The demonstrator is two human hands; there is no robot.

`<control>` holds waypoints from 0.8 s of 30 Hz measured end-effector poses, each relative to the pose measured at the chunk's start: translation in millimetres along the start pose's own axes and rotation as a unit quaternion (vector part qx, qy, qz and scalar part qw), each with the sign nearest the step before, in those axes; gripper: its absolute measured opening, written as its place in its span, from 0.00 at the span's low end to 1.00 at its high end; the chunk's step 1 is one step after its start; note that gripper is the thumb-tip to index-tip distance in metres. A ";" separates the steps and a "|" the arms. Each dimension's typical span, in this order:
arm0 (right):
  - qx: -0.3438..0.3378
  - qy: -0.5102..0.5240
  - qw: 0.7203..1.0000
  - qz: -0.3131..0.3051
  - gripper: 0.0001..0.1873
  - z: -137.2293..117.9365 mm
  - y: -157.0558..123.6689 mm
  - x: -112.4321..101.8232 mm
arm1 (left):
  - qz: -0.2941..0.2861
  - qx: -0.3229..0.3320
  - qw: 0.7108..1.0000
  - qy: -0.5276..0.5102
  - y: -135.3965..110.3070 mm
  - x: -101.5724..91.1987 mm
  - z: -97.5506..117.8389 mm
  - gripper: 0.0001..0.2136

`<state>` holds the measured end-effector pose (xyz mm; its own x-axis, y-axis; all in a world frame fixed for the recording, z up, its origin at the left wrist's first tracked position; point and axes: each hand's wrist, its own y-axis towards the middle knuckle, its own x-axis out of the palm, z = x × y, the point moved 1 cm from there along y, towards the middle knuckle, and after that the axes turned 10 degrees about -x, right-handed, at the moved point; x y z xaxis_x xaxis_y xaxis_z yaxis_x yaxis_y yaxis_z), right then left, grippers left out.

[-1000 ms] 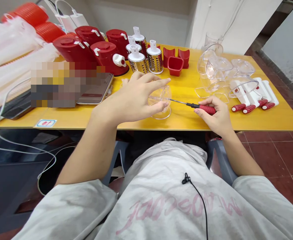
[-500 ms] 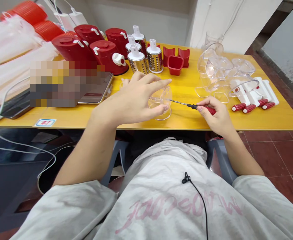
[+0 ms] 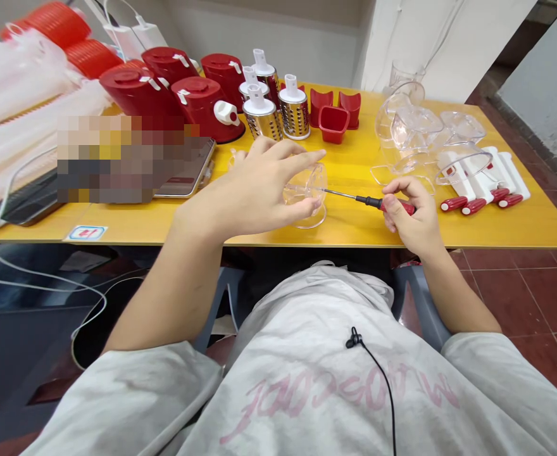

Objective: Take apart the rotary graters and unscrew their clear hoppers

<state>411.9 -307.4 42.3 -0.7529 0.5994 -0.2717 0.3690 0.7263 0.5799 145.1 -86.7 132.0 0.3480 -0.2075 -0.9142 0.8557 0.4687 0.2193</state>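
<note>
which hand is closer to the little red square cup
Left. The left hand is just in front of the red cup, fingertips close but apart from it; the right hand, on a screwdriver, is farther off, to the cup's right.

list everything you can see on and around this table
red lidded housings: 4, red, back left of the table
steel grater drums: 4, silver with white caps, back centre
square cups: 3, red, back centre
clear plastic parts: several, clear, back right
handled parts: 3, white with red handles, far right
tablet: 1, silver edge, partly blurred, left of the hands
table: 1, yellow, in front of the person
clear cup: 1, clear, at the left hand
screwdriver: 1, red handle, steel shaft, in the right hand
left hand: 1, at the clear cup
right hand: 1, gripping the screwdriver
</note>
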 end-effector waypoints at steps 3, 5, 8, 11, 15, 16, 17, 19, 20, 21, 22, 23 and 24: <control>-0.008 0.023 0.999 0.034 0.31 2.5 2.3 2.6 | -0.006 0.002 1.000 0.000 -0.1 -1.1 0.9 0.43; -0.043 0.022 0.997 0.053 0.33 3.5 4.4 2.8 | -0.017 0.002 1.000 0.006 -0.1 -3.6 2.8 0.44; -0.065 0.009 0.996 0.063 0.34 4.3 5.0 2.2 | -0.025 0.001 1.000 0.012 -0.3 -6.6 4.6 0.44; -0.036 -0.012 0.998 0.059 0.32 3.8 2.2 1.4 | -0.024 0.006 1.000 0.011 -0.5 -5.7 2.9 0.44; -0.001 0.022 0.998 0.057 0.30 3.8 0.4 2.5 | -0.015 0.009 1.000 0.007 -0.7 -0.5 -1.7 0.49; -0.010 0.028 0.998 0.062 0.31 4.2 0.9 3.4 | -0.014 0.007 1.000 0.007 -0.7 0.8 -2.3 0.49; -0.024 0.033 0.997 0.070 0.32 4.8 1.7 4.5 | -0.013 0.005 1.000 0.008 -0.9 1.9 -2.4 0.49; -0.045 0.043 0.994 0.088 0.36 6.7 3.4 7.0 | -0.012 0.000 1.000 0.008 -1.3 3.4 -1.3 0.49; -0.046 0.048 0.993 0.094 0.37 7.8 4.0 8.2 | -0.011 -0.003 1.000 0.008 -1.6 3.8 -0.3 0.48; -0.042 0.049 0.993 0.100 0.39 8.7 4.4 9.0 | -0.009 -0.007 1.000 0.008 -1.9 3.9 0.9 0.48; -0.035 0.046 0.993 0.104 0.39 9.3 4.4 9.5 | -0.006 -0.012 1.000 0.010 -2.3 3.8 2.0 0.47; -0.025 0.041 0.994 0.103 0.39 9.7 4.2 9.6 | -0.005 -0.017 1.000 0.013 -2.6 3.5 3.1 0.47; -0.012 0.035 0.995 0.095 0.39 10.0 3.8 9.3 | -0.005 -0.021 1.000 0.017 -3.0 3.0 3.9 0.47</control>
<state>411.7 -295.7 34.3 -0.7073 0.6996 -0.1016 0.4960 0.5935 0.6338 145.1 -92.2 129.9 0.3259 -0.1843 -0.9272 0.8420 0.5027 0.1960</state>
